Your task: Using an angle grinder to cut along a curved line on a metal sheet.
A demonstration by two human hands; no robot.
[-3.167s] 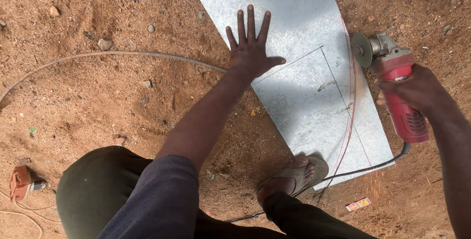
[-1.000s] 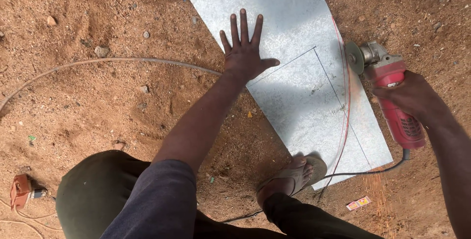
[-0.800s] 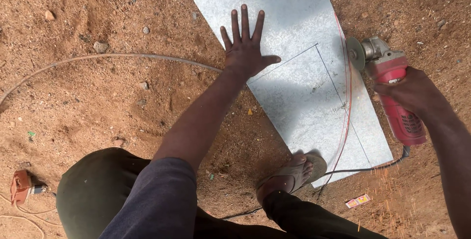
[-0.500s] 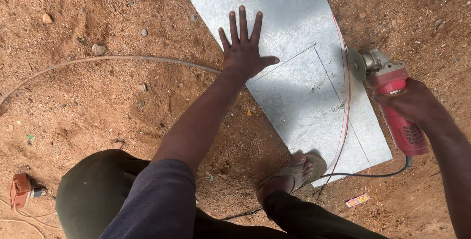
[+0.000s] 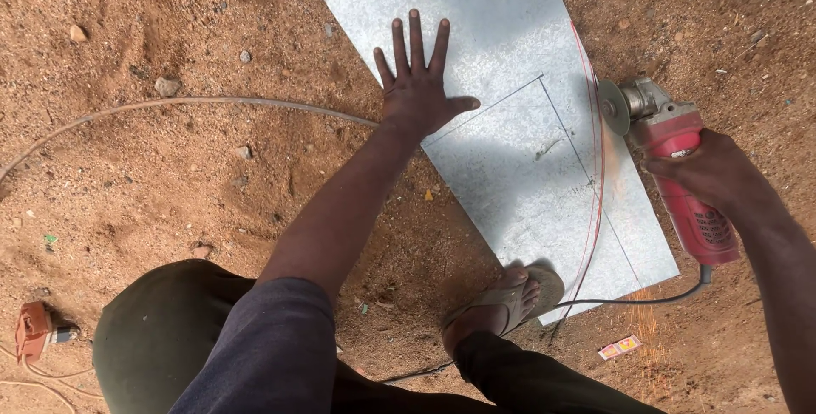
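The person is crouching over a galvanised metal sheet (image 5: 510, 125) that is lying flat on bare red dirt ground (image 5: 170, 167), with the near corner pinned under a sandalled foot (image 5: 501, 308). The left hand (image 5: 416, 91) is pressing palm-down on the sheet's left edge, fingers spread wide and gripping nothing. The right hand (image 5: 710, 172) is clamped around the red body of an angle grinder (image 5: 671, 159), whose disc (image 5: 614, 108) is sitting at the sheet's right edge, just beside a marked line running down the sheet; a thin streak of sparks is trailing along that edge toward the foot. The two hands are well apart, the sheet's width between them. The grinder's cable (image 5: 646, 299) is looping back under the tool and passing close beside the foot, and a second cable (image 5: 195, 104) is crossing the dirt toward the left wrist. A small red plug block (image 5: 34, 329) is lying at lower left. Judged risks: the sheet is resting on loose soil and held only by palm and foot, so it could shift or chatter and make the disc grab or kick. Both hands and the toes are bare, so sparks and the cut edge could burn or slice them. The cable near the cut line could be nicked if it drifts under the disc.
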